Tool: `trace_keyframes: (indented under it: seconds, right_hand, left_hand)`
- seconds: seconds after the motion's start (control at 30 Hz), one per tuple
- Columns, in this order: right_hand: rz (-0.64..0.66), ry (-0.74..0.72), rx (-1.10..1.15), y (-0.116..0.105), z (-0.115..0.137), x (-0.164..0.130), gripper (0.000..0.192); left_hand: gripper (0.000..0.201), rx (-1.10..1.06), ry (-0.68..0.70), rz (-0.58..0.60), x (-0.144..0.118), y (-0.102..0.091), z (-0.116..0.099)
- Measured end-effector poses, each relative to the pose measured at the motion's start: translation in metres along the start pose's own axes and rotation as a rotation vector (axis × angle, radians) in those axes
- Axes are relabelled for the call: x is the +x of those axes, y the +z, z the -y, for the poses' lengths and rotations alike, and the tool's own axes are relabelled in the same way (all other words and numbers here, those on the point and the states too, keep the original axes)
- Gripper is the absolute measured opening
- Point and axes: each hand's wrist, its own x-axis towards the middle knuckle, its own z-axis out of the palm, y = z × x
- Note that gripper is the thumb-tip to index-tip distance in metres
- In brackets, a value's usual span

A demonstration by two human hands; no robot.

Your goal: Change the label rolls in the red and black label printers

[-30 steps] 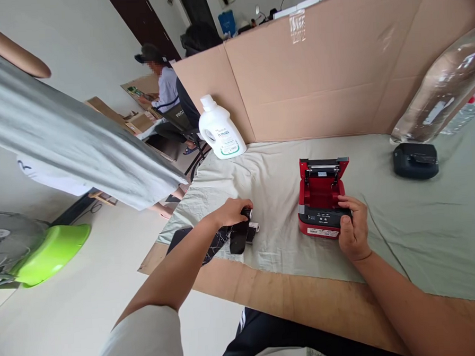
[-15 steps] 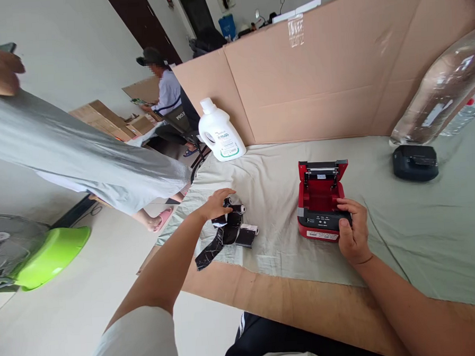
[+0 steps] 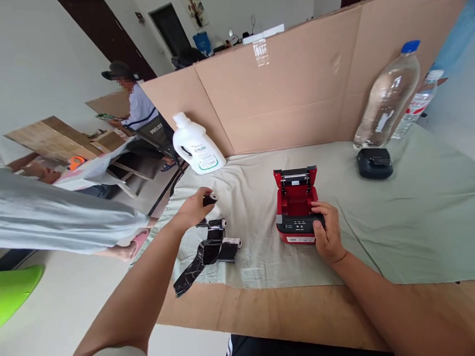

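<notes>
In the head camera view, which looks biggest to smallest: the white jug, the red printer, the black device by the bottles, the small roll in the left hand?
1. White jug
2. Red printer, close to the jug, and nearer the camera
3. Black device
4. Small roll

Printer (image 3: 297, 207) mid-bench (image 3: 292, 313) on cloth (image 3: 403, 228); rolls (image 3: 220, 242) left of it; jug (image 3: 196, 145) behind-left; bottle (image 3: 388, 95) behind-right, small device (image 3: 375, 163) before bottle; cardboard wall (image 3: 296, 90) behind all.
</notes>
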Motion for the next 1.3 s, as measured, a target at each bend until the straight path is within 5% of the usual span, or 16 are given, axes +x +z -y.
trace_keyframes:
  seconds: [0.13,0.2,0.3,0.43,0.73,1.0,1.3]
  right_hand:
    - [0.0,0.011,-0.003,0.0,0.0,0.0,0.022]
    - [0.005,0.013,-0.004,-0.001,0.0,-0.001,0.022]
    - [0.001,0.014,-0.013,-0.001,-0.001,-0.002,0.023]
    - [-0.03,0.025,-0.014,0.001,-0.001,-0.003,0.024]
    - [-0.03,0.029,-0.01,0.001,-0.001,-0.003,0.023]
    - [-0.028,0.005,-0.03,0.0,0.0,-0.002,0.023]
    - [-0.048,0.019,0.008,-0.002,-0.001,-0.001,0.034]
  left_hand:
    - [0.033,-0.252,0.601,0.152,-0.019,-0.011,-0.096]
    - [0.033,-0.263,0.758,0.171,-0.024,0.0,-0.143]
    - [0.038,-0.101,0.729,0.211,-0.02,0.027,-0.196]
    - [0.035,0.179,0.59,0.264,-0.006,0.056,-0.234]
    - [0.026,0.384,0.505,0.389,0.0,0.054,-0.258]
    - [0.027,0.338,0.369,0.326,0.005,0.074,-0.264]
    - [0.047,-0.159,0.463,0.361,-0.006,0.056,-0.224]
